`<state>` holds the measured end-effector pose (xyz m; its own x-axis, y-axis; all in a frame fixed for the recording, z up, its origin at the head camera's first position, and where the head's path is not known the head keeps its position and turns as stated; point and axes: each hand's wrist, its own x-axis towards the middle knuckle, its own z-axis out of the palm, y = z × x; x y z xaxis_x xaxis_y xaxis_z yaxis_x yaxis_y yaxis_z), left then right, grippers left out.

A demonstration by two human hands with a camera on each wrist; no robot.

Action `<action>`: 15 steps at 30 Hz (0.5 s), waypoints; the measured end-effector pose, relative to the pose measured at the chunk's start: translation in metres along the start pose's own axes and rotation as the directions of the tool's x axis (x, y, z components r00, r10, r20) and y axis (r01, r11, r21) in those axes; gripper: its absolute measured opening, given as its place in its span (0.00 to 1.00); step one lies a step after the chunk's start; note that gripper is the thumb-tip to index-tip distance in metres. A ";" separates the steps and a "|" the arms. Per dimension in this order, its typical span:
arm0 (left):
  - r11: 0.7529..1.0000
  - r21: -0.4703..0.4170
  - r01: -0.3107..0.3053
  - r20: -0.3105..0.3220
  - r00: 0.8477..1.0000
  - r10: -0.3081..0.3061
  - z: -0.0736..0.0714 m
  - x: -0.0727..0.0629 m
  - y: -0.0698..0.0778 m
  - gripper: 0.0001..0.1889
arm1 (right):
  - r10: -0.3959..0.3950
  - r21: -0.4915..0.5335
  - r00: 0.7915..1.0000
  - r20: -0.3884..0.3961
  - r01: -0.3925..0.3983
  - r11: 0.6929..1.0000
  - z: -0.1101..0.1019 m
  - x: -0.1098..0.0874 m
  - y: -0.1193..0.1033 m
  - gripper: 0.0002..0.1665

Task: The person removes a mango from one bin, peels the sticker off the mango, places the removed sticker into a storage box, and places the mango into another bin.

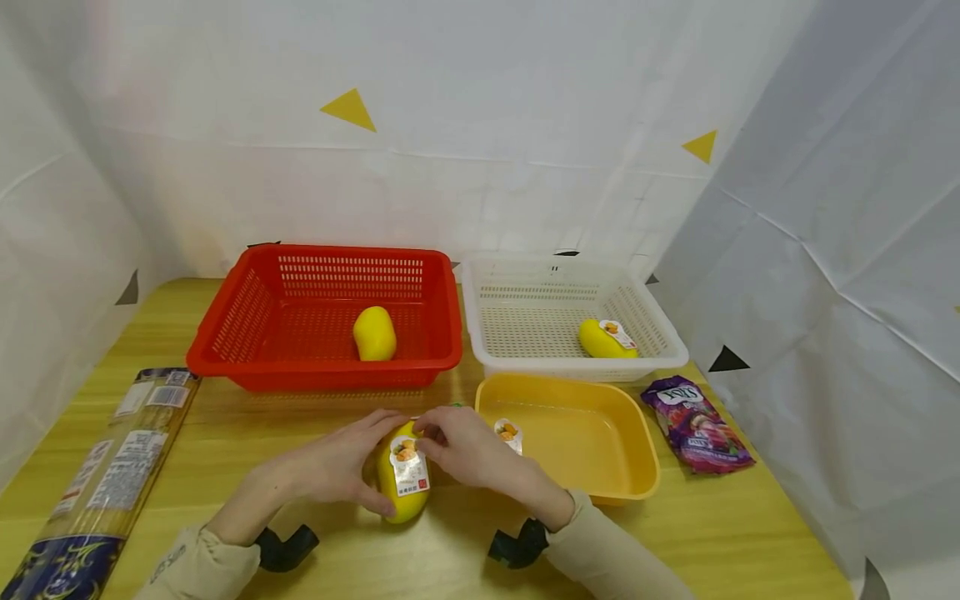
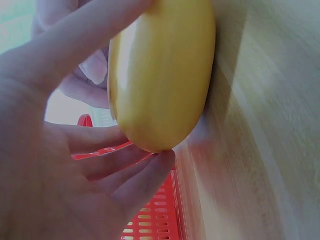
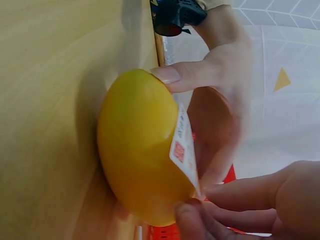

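A yellow mango (image 1: 405, 507) lies on the table, with a white sticker (image 1: 410, 477) bearing a fruit picture on its upper face. My left hand (image 1: 330, 462) grips the mango from the left, thumb at the near end and fingers at the far end. From the right, my right hand (image 1: 468, 450) pinches the sticker's far edge between thumb and finger. In the right wrist view the sticker (image 3: 184, 150) stands partly away from the mango's skin. The left wrist view shows the mango's bare side (image 2: 165, 85) and no sticker.
Behind stand a red basket (image 1: 337, 375) holding a mango (image 1: 375, 333) and a white basket (image 1: 570, 367) holding a stickered mango (image 1: 600, 340). A yellow tray (image 1: 592, 433) has a similar sticker (image 1: 509, 435) at its left side. Spaghetti (image 1: 112, 475) lies left, a purple candy bag (image 1: 697, 427) right.
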<state>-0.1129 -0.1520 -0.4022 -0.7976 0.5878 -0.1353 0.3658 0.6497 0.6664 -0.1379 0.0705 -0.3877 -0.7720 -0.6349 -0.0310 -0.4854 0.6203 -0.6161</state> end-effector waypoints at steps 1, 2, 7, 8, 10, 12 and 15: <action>1.000 0.002 -0.001 -0.002 1.000 0.001 0.000 0.000 0.000 0.57 | 0.005 0.018 1.000 -0.009 -0.005 1.000 0.001 0.001 0.000 0.12; 1.000 0.005 -0.002 -0.003 1.000 0.002 0.000 0.000 0.000 0.57 | 0.007 0.032 1.000 -0.020 -0.006 0.999 0.002 0.001 0.000 0.11; 1.000 0.015 -0.003 -0.005 1.000 0.003 0.001 0.000 -0.001 0.57 | 0.001 0.085 0.997 -0.078 0.005 0.996 0.006 0.003 0.000 0.09; 1.000 0.016 -0.002 -0.005 1.000 0.002 0.001 0.000 -0.001 0.57 | -0.002 0.087 0.996 -0.086 0.009 0.996 0.006 0.003 0.000 0.09; 1.000 0.019 0.000 -0.003 1.000 0.000 0.001 -0.001 -0.001 0.57 | -0.008 0.093 0.995 -0.099 0.017 0.996 0.007 0.003 0.000 0.08; 1.000 0.017 0.001 -0.002 1.000 -0.001 0.001 -0.001 -0.001 0.57 | -0.012 0.098 0.994 -0.106 0.023 0.995 0.007 0.003 0.000 0.08; 1.000 0.015 0.000 0.000 1.000 0.000 0.001 -0.001 -0.001 0.57 | -0.019 0.110 0.994 -0.109 0.031 0.994 0.006 0.003 -0.001 0.08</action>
<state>-0.1123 -0.1527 -0.4039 -0.7978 0.5874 -0.1356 0.3726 0.6573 0.6551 -0.1372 0.0654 -0.3922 -0.8029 -0.5924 0.0662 -0.4609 0.5465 -0.6993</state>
